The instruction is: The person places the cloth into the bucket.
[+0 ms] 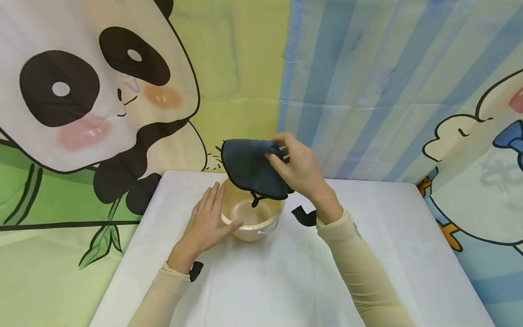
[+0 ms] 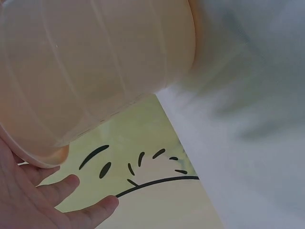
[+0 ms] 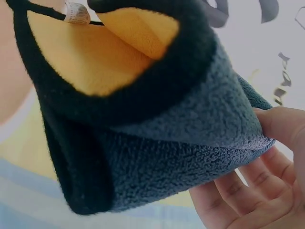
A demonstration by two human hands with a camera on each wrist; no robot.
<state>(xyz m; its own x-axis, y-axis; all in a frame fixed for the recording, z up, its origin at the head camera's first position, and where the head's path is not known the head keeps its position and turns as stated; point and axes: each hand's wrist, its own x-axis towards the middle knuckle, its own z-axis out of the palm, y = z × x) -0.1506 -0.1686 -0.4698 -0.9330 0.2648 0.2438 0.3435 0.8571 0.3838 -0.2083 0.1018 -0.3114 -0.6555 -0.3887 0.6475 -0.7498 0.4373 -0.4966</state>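
Note:
A folded dark blue cloth (image 1: 253, 165) with black edging and a small hanging loop is held over the bucket. My right hand (image 1: 300, 168) pinches it at its right side between thumb and fingers. In the right wrist view the cloth (image 3: 186, 138) shows a yellow inner face and a white tag. Below it, a cream bucket (image 1: 249, 234) with a thin handle stands on the table; the part inside that shows holds nothing. My left hand (image 1: 208, 222) rests against the bucket's left rim, fingers extended. The left wrist view shows the bucket's ribbed side (image 2: 95, 62) above the left fingers.
The bucket stands on a white-covered table (image 1: 392, 254), near its back edge. Behind the table hangs a printed curtain with a panda (image 1: 135, 100) at left, and blue stripes and a white cartoon figure (image 1: 486, 190) at right.

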